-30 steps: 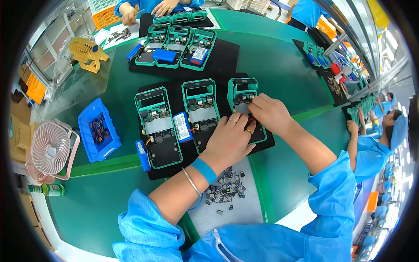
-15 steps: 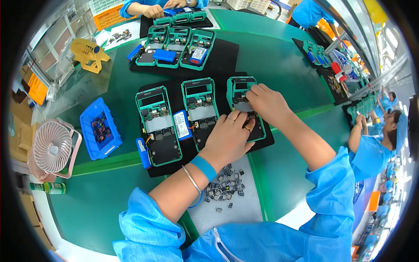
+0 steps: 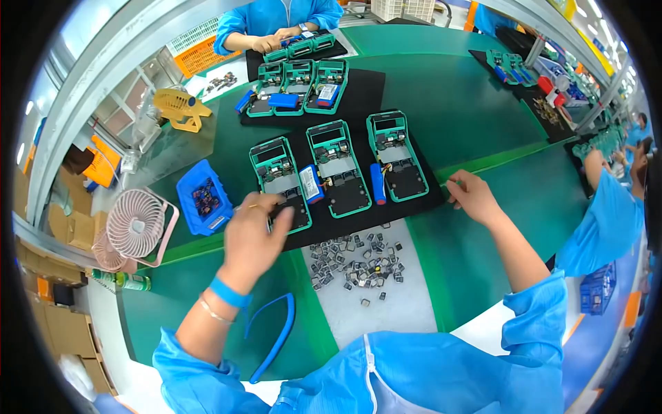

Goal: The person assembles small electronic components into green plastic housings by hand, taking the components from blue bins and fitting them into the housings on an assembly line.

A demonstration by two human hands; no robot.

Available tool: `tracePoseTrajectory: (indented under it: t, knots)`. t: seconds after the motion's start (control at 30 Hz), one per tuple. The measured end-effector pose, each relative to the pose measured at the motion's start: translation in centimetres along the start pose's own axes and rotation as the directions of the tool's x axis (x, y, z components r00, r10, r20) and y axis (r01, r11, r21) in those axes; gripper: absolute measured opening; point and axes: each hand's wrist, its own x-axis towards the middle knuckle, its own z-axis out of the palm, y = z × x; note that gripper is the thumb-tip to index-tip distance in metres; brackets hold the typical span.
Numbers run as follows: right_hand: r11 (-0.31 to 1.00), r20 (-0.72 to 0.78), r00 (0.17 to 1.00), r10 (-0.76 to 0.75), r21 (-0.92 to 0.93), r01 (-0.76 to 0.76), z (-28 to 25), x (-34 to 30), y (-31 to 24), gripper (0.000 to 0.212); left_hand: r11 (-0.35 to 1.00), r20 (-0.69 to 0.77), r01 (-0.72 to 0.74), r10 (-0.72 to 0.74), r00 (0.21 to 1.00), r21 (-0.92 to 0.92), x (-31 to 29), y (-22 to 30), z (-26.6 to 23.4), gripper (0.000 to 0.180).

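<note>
Device (image 3: 281, 182) partly behind left hand (image 3: 254, 234)

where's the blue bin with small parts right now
In the head view, the blue bin sits left of centre on the green table, between the pink fan and the nearer row's leftmost teal unit, near the left hand.

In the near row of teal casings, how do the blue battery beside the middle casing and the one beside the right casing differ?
The middle casing's battery shows a white label; the right casing's battery shows only plain blue. The middle casing's battery presents a broad face, while the right casing's battery presents a narrow one, apparently on its edge. Both lie left of their casings on the black mat.
</note>
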Motion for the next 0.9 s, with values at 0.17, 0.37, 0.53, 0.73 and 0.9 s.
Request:
tracePoseTrajectory:
  t: [0.17,0.37,0.53,0.73,0.9]
  knots:
    - [0.89,0.101,0.991,0.082,0.441,-0.119,2.6,-1.1,-1.7,0.033,0.884,0.27,0.468,-0.451,0.851,0.001,-4.4,-6.2,-2.4,0.04]
    - [0.888,0.025,0.999,0.025,0.459,-0.034,2.1,-0.7,-2.0,0.042,0.357,0.479,0.787,-0.642,0.598,-0.504,-2.2,-4.8,-1.8,0.035]
    - [0.875,-0.047,0.998,0.037,0.485,-0.01,-0.5,-2.4,-1.1,0.042,0.233,0.517,0.751,-0.599,0.612,-0.618,-1.1,-1.4,-1.6,0.031]
    - [0.828,-0.188,0.968,0.164,0.56,-0.031,-5.1,-5.1,6.0,0.037,0.279,0.678,0.778,-0.382,0.627,-0.563,0.1,6.6,1.7,0.036]
    - [0.831,-0.386,0.857,0.341,0.55,-0.083,-9.3,-7.8,15.5,0.032,0.255,0.809,0.81,-0.137,0.571,-0.528,0.2,14.1,8.2,0.037]
